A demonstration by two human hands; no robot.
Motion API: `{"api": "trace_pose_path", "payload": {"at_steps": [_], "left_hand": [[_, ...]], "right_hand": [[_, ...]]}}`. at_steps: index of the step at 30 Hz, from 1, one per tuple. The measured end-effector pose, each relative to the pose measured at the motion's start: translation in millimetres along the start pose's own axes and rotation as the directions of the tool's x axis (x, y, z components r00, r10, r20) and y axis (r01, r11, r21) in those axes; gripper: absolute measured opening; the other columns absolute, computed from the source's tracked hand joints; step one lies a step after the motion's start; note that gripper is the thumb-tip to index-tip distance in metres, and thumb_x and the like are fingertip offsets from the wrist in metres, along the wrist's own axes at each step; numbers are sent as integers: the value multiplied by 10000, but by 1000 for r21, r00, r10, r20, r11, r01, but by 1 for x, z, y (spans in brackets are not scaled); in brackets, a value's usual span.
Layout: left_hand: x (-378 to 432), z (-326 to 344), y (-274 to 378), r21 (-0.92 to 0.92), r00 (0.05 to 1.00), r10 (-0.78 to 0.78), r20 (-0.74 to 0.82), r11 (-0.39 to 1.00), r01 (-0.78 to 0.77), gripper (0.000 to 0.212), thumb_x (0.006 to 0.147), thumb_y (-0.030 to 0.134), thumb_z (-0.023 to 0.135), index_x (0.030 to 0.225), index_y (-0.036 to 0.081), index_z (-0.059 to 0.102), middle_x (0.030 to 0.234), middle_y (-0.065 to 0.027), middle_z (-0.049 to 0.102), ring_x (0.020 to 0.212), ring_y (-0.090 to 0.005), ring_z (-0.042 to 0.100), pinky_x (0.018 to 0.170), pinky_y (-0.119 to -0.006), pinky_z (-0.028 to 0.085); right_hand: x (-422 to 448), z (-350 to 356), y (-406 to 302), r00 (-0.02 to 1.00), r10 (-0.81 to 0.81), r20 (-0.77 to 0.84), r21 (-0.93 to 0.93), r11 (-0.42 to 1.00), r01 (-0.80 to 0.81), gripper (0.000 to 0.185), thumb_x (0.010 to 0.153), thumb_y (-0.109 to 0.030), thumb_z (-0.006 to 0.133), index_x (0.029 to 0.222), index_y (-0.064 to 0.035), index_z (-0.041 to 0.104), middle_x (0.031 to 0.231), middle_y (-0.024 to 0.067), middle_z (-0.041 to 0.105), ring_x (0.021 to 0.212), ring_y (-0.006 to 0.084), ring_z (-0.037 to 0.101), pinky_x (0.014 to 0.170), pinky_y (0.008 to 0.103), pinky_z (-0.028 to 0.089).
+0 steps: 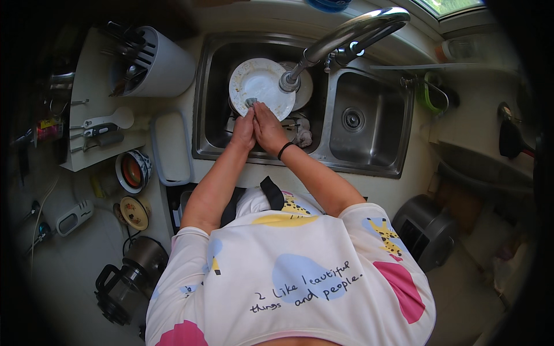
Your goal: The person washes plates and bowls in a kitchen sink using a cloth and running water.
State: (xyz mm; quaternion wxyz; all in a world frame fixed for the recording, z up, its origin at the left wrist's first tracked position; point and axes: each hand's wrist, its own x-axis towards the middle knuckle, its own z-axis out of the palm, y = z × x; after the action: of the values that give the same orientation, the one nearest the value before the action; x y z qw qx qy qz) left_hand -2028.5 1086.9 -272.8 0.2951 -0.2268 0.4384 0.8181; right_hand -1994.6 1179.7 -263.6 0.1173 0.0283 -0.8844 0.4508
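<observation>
In the left basin of a stainless steel sink point(202, 125), a white plate point(259, 82) with brownish food residue rests on other dishes. My left hand point(244, 129) and my right hand point(269, 125) are pressed together over the plate's near edge, fingers pointing away from me. A small grey-green piece point(251, 102), perhaps a scrubber, shows at the fingertips; whether either hand grips it is hidden. The faucet's spray head point(289, 81) hangs over the plate's right side. Beneath lie another pale dish point(305, 88) and a crumpled cloth point(304, 134).
The chrome faucet point(359, 28) arches over from the back right. To the right is a smaller basin point(368, 112) with a drain. A grey-white utensil holder point(169, 65) stands at left, near a plastic tray point(171, 147), bowls point(134, 171) and a coffee maker point(138, 268).
</observation>
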Motion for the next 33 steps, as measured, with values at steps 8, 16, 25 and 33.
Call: {"api": "trace_pose_path", "payload": {"at_steps": [8, 16, 25, 33], "left_hand": [[-19, 3, 7, 170, 998, -21, -53, 985, 30, 340, 910, 237, 411, 1175, 24, 422, 1074, -122, 547, 907, -235, 588, 643, -331, 552], [-3, -10, -1, -38, 995, 51, -83, 998, -55, 279, 914, 186, 410, 1107, -11, 460, 984, -98, 553, 874, -193, 552, 735, -308, 465], [-32, -5, -2, 0, 997, -41, -71, 999, 41, 334, 913, 213, 413, 1196, 38, 391, 1112, -103, 523, 968, -246, 556, 745, -402, 508], [-7, -29, -20, -75, 995, -11, -102, 997, 3, 350, 927, 266, 376, 1187, 31, 399, 1120, -105, 517, 1012, -212, 525, 788, -399, 471]], "right_hand": [[12, -64, 62, 977, -103, 189, -245, 958, 148, 289, 747, -50, 497, 1029, -20, 554, 1068, 140, 536, 1012, 308, 496, 869, 375, 399], [-22, -7, -16, 1000, 17, 3, 123, 992, -17, 296, 772, -45, 536, 1061, 6, 500, 1178, 182, 461, 1129, 353, 418, 947, 410, 346], [20, -39, 54, 979, 170, 117, -221, 965, -141, 223, 785, -83, 465, 981, -9, 542, 1140, 164, 470, 1078, 312, 438, 939, 416, 320], [-29, 19, -9, 949, 307, -71, 158, 943, -294, 305, 741, -175, 612, 919, 39, 488, 1192, 279, 380, 1146, 441, 341, 941, 453, 306]]}}
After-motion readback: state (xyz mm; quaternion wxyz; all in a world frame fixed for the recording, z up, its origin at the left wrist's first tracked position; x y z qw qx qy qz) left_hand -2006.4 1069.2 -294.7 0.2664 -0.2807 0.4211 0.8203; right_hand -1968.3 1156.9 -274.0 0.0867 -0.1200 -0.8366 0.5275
